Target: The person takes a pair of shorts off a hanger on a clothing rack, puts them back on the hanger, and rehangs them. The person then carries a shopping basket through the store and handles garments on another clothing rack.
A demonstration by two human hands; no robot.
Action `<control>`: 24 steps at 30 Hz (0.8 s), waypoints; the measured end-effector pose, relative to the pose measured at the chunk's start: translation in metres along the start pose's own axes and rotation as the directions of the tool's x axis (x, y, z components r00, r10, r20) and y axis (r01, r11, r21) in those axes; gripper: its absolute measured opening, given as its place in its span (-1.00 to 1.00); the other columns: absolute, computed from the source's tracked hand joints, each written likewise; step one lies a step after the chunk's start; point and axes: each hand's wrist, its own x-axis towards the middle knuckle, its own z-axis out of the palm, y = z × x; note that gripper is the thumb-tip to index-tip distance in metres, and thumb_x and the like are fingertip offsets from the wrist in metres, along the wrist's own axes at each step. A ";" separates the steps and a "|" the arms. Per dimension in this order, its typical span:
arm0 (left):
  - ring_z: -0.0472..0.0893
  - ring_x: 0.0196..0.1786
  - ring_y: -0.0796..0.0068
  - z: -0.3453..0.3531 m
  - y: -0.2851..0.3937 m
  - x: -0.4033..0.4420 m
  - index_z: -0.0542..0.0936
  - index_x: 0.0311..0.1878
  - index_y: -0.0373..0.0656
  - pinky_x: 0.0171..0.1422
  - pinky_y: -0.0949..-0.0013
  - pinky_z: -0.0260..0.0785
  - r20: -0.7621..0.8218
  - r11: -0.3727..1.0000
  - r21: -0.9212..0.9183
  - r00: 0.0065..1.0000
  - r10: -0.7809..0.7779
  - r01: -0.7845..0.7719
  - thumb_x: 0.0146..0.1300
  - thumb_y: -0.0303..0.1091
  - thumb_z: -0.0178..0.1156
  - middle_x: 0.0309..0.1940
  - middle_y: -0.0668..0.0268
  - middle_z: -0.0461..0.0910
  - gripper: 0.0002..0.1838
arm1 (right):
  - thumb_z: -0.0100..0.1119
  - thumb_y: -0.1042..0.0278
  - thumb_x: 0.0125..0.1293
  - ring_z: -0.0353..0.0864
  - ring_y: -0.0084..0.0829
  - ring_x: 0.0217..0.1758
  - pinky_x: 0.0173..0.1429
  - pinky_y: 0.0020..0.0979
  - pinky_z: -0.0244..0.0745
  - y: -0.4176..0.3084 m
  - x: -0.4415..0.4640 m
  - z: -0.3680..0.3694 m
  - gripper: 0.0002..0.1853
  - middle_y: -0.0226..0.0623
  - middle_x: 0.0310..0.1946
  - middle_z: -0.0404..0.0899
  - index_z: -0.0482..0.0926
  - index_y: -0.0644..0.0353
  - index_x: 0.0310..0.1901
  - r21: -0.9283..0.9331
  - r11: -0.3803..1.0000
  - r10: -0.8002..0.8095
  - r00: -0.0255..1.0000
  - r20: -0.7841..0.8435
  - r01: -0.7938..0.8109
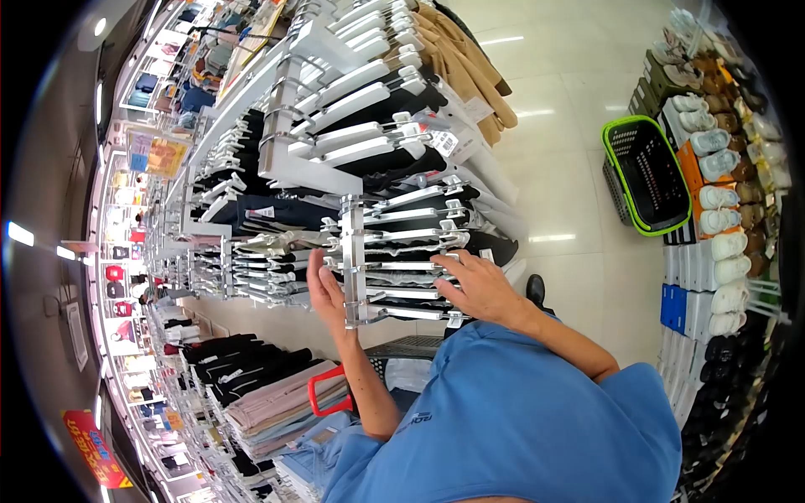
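My right hand [484, 287] reaches over a row of white clip hangers [394, 267], its fingers apart and its fingertips touching the clip ends nearest me. Dark and grey garments [402, 279] hang from these hangers, partly covered by them. On the other side of the row, my left hand [327, 289] is held up beside the metal rail [353, 251], fingers stretched out and holding nothing. Whether it touches the rail or hangers I cannot tell.
More hangers with black and tan clothes [457, 63] fill the rack farther off. A black basket with a green rim [610, 134] stands to the right by shoes [719, 198] on boxes. Lower left are a red handle [314, 394] and folded clothes [272, 398].
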 end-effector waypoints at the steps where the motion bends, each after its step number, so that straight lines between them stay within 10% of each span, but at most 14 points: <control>1: 0.47 0.37 0.29 -0.001 0.008 0.001 0.35 0.46 -0.31 0.45 0.29 0.26 -0.041 0.997 0.037 0.997 0.063 -0.061 0.63 -0.13 -0.05 0.34 0.07 0.49 -0.47 | 0.18 0.10 0.41 0.64 0.07 -0.08 0.02 -0.01 0.55 -0.001 -0.001 0.000 -0.54 0.01 -0.05 0.57 0.54 0.12 0.25 0.007 1.000 -0.002 1.000 -0.010 0.002; 12: 0.43 0.43 0.16 -0.010 0.112 -0.010 0.20 0.56 -0.26 0.50 0.21 0.24 0.327 0.979 0.073 0.923 -0.202 0.188 0.62 0.04 -0.09 0.44 0.02 0.39 -0.32 | 0.15 0.09 0.44 0.66 0.05 -0.12 -0.05 -0.07 0.58 -0.004 -0.002 0.003 -0.55 0.05 -0.13 0.59 0.54 0.11 0.26 0.017 1.000 0.005 1.000 -0.015 -0.005; 16: 0.37 0.49 -0.03 0.017 0.123 -0.015 0.18 0.56 -0.26 0.50 0.21 0.22 0.291 0.862 0.507 0.945 -0.151 -0.018 0.49 -0.10 0.15 0.47 -0.12 0.32 -0.28 | 0.14 0.10 0.44 0.65 0.04 -0.11 -0.06 -0.06 0.57 -0.005 -0.003 0.003 -0.55 0.03 -0.14 0.58 0.52 0.10 0.28 0.025 1.000 0.009 1.000 0.001 -0.009; 24: 0.44 0.41 -0.12 0.015 0.113 -0.014 0.23 0.55 -0.17 0.40 0.13 0.32 0.272 0.877 0.479 0.955 -0.115 -0.031 0.47 -0.12 0.17 0.42 -0.09 0.39 -0.31 | 0.14 0.11 0.45 0.64 0.01 -0.14 -0.07 -0.07 0.57 -0.003 -0.001 0.007 -0.55 -0.01 -0.15 0.57 0.50 0.07 0.29 0.057 0.998 0.005 1.000 0.006 -0.006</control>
